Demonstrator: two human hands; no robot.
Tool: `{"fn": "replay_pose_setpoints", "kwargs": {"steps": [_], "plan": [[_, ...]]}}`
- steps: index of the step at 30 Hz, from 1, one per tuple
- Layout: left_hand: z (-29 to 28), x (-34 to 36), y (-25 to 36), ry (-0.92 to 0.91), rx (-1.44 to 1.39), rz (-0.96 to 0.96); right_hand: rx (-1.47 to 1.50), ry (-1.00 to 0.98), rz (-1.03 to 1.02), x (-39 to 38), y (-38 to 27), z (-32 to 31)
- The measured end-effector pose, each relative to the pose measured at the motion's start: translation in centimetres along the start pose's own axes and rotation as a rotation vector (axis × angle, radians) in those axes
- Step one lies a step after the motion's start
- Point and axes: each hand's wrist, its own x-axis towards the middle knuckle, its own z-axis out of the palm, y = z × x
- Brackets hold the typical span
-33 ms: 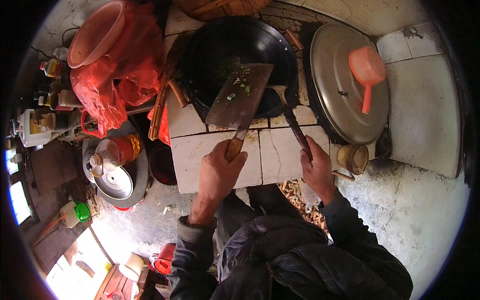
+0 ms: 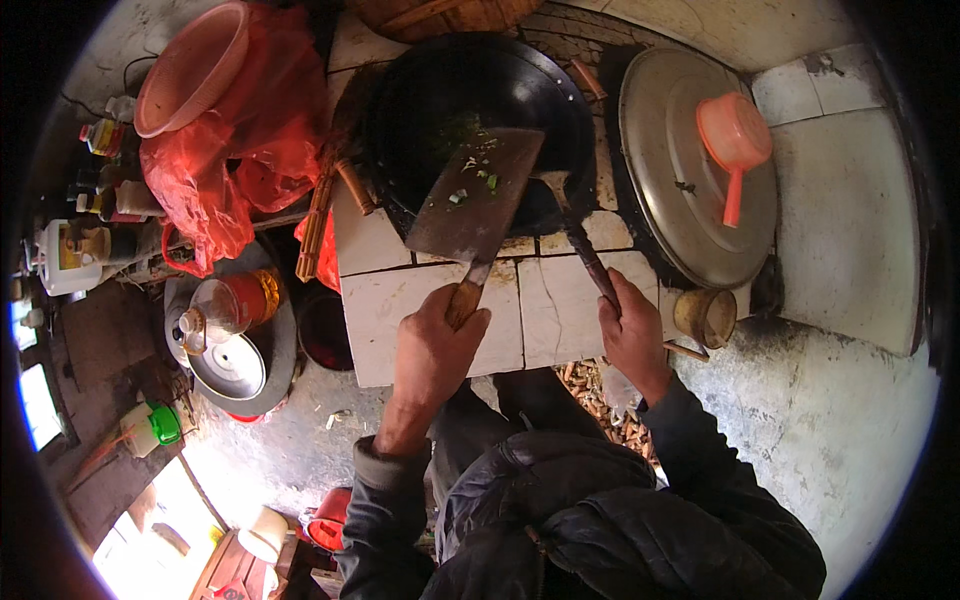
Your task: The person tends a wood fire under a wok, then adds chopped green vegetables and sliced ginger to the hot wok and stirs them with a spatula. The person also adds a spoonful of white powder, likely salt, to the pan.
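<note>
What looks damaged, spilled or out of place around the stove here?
The white tiled stove top has a crack running down its front, between the left hand and right hand. Green bits cling to the cleaver blade over the wok. Nothing looks spilled.

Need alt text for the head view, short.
Seen from above, a person's left hand holds a broad cleaver flecked with chopped greens over a black wok, while the right hand grips a spatula reaching into it. A metal lid with an orange ladle on top lies to the right.
</note>
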Motion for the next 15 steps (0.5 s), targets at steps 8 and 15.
{"fn": "replay_pose_setpoints", "kwargs": {"steps": [8, 15], "plan": [[-2.1, -3.9, -1.2, 0.023, 0.147, -0.034, -0.189, -0.192, -0.073, 6.3, -0.4, 1.0], [-2.4, -5.5, -1.7, 0.001, 0.188, -0.019, -0.225, -0.243, -0.054, 10.2, -1.6, 2.9]]}}
